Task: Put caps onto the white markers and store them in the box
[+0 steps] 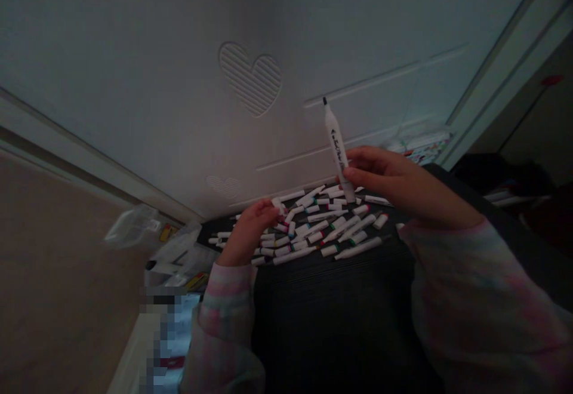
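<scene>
My right hand (380, 176) is closed round a white marker (336, 143), which stands nearly upright, tilted a little left. Its dark tip points up without a cap, and black lettering runs along the barrel. Lower and to the left, my left hand (251, 227) has its fingers drawn together at a white marker cap (278, 205). Below both hands lie many loose white markers (358, 248) and short caps with coloured ends, such as a cap (380, 221) with a red end. Some are hidden behind my left hand.
The pile rests on a dark tabletop (331, 310). Behind it rises a white panel with a grooved heart (253, 80). Clear plastic packaging (172, 256) lies at the left edge. A colourful printed packet (423, 146) is at the back right.
</scene>
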Available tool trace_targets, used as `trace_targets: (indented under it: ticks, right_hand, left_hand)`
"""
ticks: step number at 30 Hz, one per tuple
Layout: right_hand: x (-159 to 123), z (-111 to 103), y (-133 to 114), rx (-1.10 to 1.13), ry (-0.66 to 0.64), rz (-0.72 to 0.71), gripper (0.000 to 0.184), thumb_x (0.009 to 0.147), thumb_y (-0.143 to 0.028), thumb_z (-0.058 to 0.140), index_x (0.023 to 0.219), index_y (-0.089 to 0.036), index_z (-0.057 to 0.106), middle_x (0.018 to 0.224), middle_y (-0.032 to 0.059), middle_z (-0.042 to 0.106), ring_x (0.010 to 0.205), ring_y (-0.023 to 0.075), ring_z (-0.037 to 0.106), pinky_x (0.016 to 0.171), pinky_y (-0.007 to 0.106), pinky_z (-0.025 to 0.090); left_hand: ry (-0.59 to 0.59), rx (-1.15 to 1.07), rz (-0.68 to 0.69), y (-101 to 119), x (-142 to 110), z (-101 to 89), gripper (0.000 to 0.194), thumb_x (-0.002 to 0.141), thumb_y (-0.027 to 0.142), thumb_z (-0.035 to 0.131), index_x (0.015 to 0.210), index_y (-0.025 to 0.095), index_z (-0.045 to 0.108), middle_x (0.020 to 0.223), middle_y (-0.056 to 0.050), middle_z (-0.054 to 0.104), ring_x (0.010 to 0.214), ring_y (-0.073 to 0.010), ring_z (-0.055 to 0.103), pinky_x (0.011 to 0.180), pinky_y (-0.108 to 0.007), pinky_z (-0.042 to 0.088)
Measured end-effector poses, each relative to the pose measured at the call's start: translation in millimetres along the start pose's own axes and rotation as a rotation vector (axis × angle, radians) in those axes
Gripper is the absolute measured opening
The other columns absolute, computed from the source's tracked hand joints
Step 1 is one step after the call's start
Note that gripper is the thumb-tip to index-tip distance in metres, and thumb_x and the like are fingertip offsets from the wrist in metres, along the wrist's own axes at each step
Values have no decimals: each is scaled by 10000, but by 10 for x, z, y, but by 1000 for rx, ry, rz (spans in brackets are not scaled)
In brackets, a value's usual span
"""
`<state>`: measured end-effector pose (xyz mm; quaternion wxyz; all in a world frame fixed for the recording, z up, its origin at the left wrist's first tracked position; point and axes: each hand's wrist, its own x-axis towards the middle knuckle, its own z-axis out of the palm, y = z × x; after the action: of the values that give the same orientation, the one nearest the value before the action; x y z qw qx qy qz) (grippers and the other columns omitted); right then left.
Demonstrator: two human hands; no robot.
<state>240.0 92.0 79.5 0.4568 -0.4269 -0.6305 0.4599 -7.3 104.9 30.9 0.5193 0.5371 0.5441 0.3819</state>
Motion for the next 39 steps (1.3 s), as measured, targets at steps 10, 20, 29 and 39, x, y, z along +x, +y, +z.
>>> trace_targets:
  ticks: [10,20,29,39]
  right_hand:
    - [23,35,30,-12,14,92,330,761,-409,606,1007,-190,593,900,33,650,863,172,601,742,289,486]
    - [-2,179,-50,-83,-45,118,344,762,-451,594,977,-183,612,890,47,656,868,193,618,757,296,493]
    - [-130,391,-228,-148,-163,138,315,837,-412,509,1063,-219,615,869,33,640,772,171,596,682,277,496]
    - [-298,442,-265,-375,-61,9,271,816,-438,510,1006,-308,652,1029,19,676,955,228,624,793,326,529]
  left_hand:
    - [-43,-809,-101,245,-75,73,103,783,137,474,770,123,575,642,-12,604,528,-58,522,551,-188,438]
    - [-30,-889,49,450,-157,84,188,777,149,478,800,59,642,574,10,457,523,-69,420,496,-202,376]
    - [54,-1072,123,490,-260,44,105,779,142,550,677,148,527,590,53,389,500,-46,388,478,-174,360]
    - [138,-1217,88,544,-323,-14,299,875,170,398,685,112,622,540,43,370,465,-40,379,448,-169,360]
